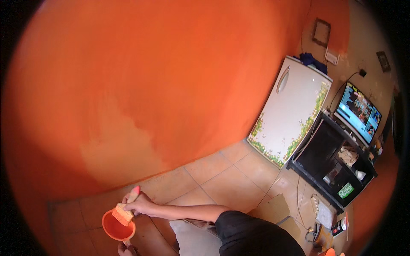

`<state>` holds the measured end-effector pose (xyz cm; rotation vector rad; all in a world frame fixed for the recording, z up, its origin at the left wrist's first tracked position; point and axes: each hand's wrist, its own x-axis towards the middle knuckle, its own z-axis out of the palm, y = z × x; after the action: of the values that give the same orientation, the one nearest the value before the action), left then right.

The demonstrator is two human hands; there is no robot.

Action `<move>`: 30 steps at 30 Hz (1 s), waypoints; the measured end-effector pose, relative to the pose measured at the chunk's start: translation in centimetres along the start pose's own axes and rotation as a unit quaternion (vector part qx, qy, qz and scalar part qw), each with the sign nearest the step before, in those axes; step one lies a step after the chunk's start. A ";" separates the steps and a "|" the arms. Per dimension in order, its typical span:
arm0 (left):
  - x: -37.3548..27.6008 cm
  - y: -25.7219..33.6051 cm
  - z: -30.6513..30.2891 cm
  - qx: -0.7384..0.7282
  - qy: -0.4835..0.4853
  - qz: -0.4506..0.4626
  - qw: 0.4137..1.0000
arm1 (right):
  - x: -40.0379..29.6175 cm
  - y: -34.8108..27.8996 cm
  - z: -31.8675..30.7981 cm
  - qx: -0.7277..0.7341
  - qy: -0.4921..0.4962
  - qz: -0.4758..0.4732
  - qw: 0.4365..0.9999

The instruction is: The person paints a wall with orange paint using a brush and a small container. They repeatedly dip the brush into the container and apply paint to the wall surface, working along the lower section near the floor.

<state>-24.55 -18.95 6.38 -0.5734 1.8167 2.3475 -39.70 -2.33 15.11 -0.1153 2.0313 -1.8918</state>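
Observation:
A wooden-handled paintbrush [124, 213] with orange paint on its bristles is held in my right hand [141, 204], over the mouth of an orange plastic pot [119, 237]. The bristles are at the pot's opening, by its rim. My left hand [126, 249], at the bottom edge of the view, grips the pot's handle. Beyond them stands a wall [160, 80] coated mostly in orange paint, with a paler patch [125, 153] low down near the floor.
A white refrigerator [288, 112] with a floral border stands in the corner, beside a black cabinet [315, 144] and a lit television [358, 112]. Cables, a power strip [314, 204], a paint container [339, 226] and cardboard [272, 208] lie on the tiled floor [211, 182].

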 end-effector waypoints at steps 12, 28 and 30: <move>-0.9 3.6 7.7 0.013 -0.055 -0.032 0.998 | 0.7 -4.6 -4.5 -0.094 -0.059 -0.251 0.962; -2.2 4.4 5.5 0.102 0.085 -0.037 0.991 | -0.7 -5.3 -6.3 -0.061 -0.158 -0.235 0.957; -2.4 3.6 5.1 0.101 0.105 -0.011 0.989 | -1.3 -4.8 -5.7 -0.104 -0.165 -0.247 0.949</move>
<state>-24.58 -14.79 11.54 -0.8341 2.0936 2.1222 -41.16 2.94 20.32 -1.0096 2.0808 -1.7481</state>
